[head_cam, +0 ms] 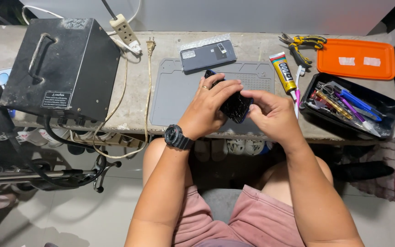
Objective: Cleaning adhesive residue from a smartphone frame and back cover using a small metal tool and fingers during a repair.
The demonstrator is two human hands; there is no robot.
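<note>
Both hands grip a cracked phone over the grey mat, tool tray right.

A dark phone with a cracked glass screen sits over the grey mat, held between the left hand and the right hand. On the front face of the black metal box at the left is a small black rectangular label with white print. A glue tube, yellow and black with a red and white top, lies right of the mat. Two white paper strips are stuck on the orange tray at the far right.
</note>
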